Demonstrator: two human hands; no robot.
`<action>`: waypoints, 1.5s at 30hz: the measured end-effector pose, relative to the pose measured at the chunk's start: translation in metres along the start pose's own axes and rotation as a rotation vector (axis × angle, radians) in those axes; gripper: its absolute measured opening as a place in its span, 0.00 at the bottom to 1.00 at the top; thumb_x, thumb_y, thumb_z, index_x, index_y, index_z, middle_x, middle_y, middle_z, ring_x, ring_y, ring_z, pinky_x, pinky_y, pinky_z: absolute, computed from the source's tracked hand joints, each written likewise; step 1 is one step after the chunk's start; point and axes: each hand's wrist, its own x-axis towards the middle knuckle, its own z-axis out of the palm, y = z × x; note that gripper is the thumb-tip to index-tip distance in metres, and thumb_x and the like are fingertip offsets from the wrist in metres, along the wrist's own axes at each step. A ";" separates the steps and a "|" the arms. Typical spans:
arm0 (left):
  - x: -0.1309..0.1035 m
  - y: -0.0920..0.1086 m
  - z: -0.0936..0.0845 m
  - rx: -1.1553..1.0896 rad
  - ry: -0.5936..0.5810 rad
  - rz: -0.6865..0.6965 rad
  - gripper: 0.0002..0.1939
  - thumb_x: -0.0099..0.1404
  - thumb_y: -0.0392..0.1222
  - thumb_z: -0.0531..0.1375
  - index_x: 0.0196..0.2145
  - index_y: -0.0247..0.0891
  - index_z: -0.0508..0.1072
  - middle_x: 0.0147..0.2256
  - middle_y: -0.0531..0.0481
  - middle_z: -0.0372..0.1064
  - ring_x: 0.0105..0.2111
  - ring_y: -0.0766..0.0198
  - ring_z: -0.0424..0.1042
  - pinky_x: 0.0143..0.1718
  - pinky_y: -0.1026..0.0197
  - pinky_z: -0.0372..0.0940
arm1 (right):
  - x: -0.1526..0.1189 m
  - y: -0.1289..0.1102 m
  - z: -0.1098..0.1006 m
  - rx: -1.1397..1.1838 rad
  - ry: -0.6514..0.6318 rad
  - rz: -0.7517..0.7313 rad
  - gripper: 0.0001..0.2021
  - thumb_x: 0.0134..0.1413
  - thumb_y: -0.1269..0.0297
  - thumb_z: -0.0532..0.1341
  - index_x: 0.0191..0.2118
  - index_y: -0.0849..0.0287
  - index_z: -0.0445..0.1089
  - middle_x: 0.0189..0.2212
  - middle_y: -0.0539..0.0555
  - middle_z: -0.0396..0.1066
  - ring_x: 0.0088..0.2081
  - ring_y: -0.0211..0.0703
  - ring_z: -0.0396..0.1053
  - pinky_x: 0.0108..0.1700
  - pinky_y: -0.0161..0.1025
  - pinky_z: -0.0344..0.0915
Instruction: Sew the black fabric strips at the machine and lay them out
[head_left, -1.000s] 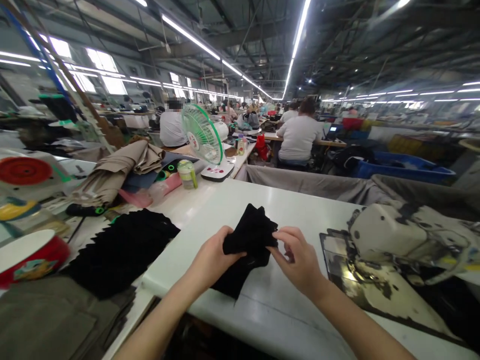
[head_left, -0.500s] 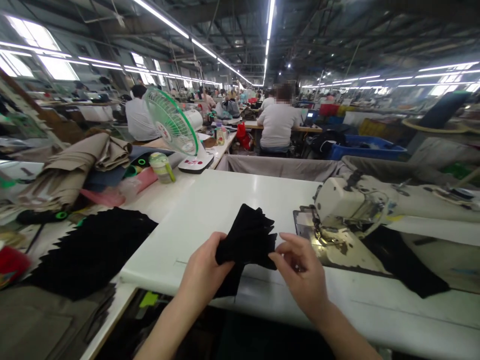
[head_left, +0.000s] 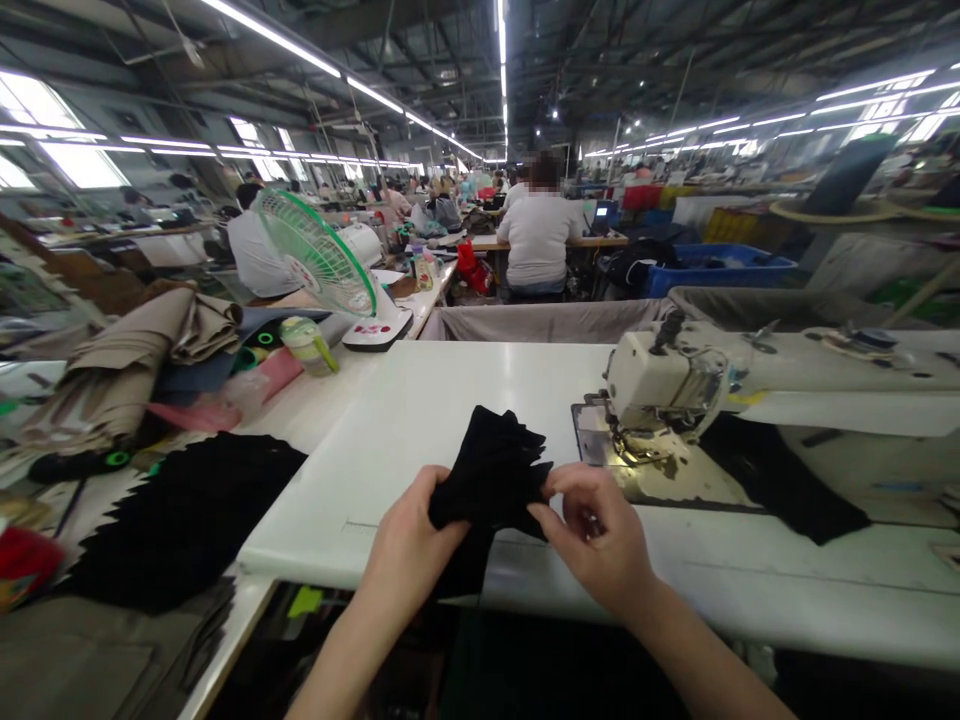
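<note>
A bunched stack of black fabric pieces (head_left: 491,470) is held above the front of the white sewing table (head_left: 360,450). My left hand (head_left: 412,530) is closed round its left side, thumb in front. At the right edge of the stack, the thumb and fingers of my right hand (head_left: 592,535) pinch the layered ends. Part of the black fabric hangs below, over the table's front edge. Right of my hands stands a sewing machine (head_left: 652,380), its metal plate (head_left: 652,470) beside my right hand. Another black fabric piece (head_left: 780,480) lies under the machine's arm.
A pile of black pieces with jagged edges (head_left: 180,520) lies on the left, near folded beige cloth (head_left: 135,350). A green-rimmed fan (head_left: 319,250) and a jar (head_left: 307,345) stand behind it. A cloth-lined trough (head_left: 540,322) runs along the far edge. A person in white (head_left: 536,240) sits beyond.
My right hand's fingers have closed onto the right edge of the black stack. The camera view has shifted slightly to the right.
</note>
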 end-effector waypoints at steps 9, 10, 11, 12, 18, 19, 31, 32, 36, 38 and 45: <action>0.005 0.008 0.002 -0.092 0.011 0.029 0.14 0.55 0.51 0.63 0.33 0.42 0.65 0.28 0.56 0.69 0.31 0.58 0.70 0.33 0.61 0.61 | 0.000 0.001 -0.022 -0.010 -0.072 -0.052 0.13 0.59 0.67 0.64 0.49 0.53 0.65 0.44 0.53 0.67 0.21 0.30 0.54 0.23 0.35 0.60; 0.005 0.010 0.003 -0.099 0.006 0.029 0.14 0.55 0.52 0.63 0.33 0.42 0.65 0.28 0.56 0.69 0.32 0.57 0.71 0.33 0.60 0.61 | 0.001 0.001 -0.022 -0.047 -0.087 -0.076 0.15 0.58 0.66 0.66 0.50 0.53 0.65 0.44 0.53 0.67 0.22 0.30 0.55 0.24 0.34 0.61; 0.005 0.011 0.003 -0.108 0.002 0.028 0.14 0.54 0.52 0.63 0.33 0.42 0.65 0.28 0.56 0.69 0.32 0.57 0.71 0.33 0.60 0.62 | 0.002 0.001 -0.022 -0.083 -0.092 -0.096 0.16 0.58 0.66 0.66 0.50 0.52 0.66 0.44 0.54 0.67 0.22 0.31 0.56 0.24 0.34 0.62; 0.004 0.013 0.004 -0.118 -0.005 0.028 0.15 0.54 0.51 0.63 0.33 0.42 0.65 0.28 0.56 0.69 0.32 0.57 0.71 0.33 0.60 0.62 | 0.004 0.002 -0.021 -0.115 -0.093 -0.111 0.15 0.58 0.66 0.66 0.49 0.52 0.66 0.44 0.54 0.68 0.23 0.32 0.58 0.24 0.34 0.63; 0.000 0.021 0.004 -0.163 -0.037 0.012 0.16 0.53 0.53 0.64 0.31 0.42 0.65 0.26 0.56 0.68 0.31 0.57 0.70 0.32 0.60 0.61 | 0.007 0.005 -0.018 -0.104 -0.112 -0.158 0.04 0.64 0.67 0.61 0.42 0.53 0.73 0.38 0.54 0.73 0.32 0.40 0.71 0.29 0.36 0.69; 0.000 0.021 0.004 -0.162 -0.034 0.007 0.16 0.53 0.54 0.64 0.31 0.42 0.64 0.26 0.56 0.68 0.31 0.57 0.70 0.32 0.60 0.61 | 0.006 0.006 -0.018 -0.097 -0.121 -0.143 0.04 0.64 0.67 0.61 0.43 0.53 0.73 0.38 0.53 0.74 0.30 0.39 0.70 0.28 0.35 0.68; -0.007 0.019 0.001 -0.037 0.008 0.018 0.08 0.56 0.42 0.60 0.35 0.43 0.67 0.29 0.56 0.70 0.33 0.57 0.71 0.34 0.61 0.60 | 0.000 0.004 -0.016 -0.060 -0.051 0.047 0.20 0.62 0.64 0.63 0.58 0.52 0.63 0.25 0.44 0.74 0.19 0.33 0.62 0.23 0.32 0.62; -0.008 0.018 0.001 -0.036 0.001 0.018 0.09 0.56 0.42 0.60 0.36 0.43 0.67 0.30 0.55 0.71 0.33 0.57 0.71 0.34 0.60 0.60 | 0.001 0.003 -0.015 -0.100 -0.029 -0.004 0.18 0.61 0.66 0.64 0.56 0.52 0.65 0.25 0.44 0.73 0.18 0.33 0.61 0.23 0.32 0.61; -0.009 0.017 0.000 -0.042 -0.017 0.018 0.09 0.56 0.41 0.59 0.36 0.43 0.66 0.31 0.55 0.71 0.33 0.57 0.71 0.34 0.60 0.61 | 0.007 -0.004 -0.020 -0.158 0.012 -0.170 0.07 0.60 0.69 0.65 0.43 0.53 0.72 0.34 0.51 0.73 0.20 0.32 0.60 0.23 0.34 0.61; -0.009 0.016 -0.001 -0.039 -0.017 0.013 0.08 0.56 0.40 0.59 0.35 0.43 0.66 0.30 0.55 0.71 0.33 0.57 0.71 0.34 0.60 0.61 | 0.008 -0.008 -0.022 -0.099 -0.052 -0.180 0.01 0.61 0.68 0.64 0.38 0.54 0.72 0.37 0.53 0.73 0.21 0.33 0.60 0.23 0.35 0.61; -0.014 0.019 -0.001 0.003 -0.034 0.016 0.11 0.55 0.35 0.58 0.38 0.43 0.67 0.34 0.53 0.73 0.36 0.55 0.73 0.38 0.59 0.61 | 0.003 -0.004 -0.016 -0.030 -0.071 0.060 0.17 0.64 0.68 0.61 0.56 0.52 0.64 0.25 0.43 0.72 0.20 0.33 0.64 0.24 0.31 0.63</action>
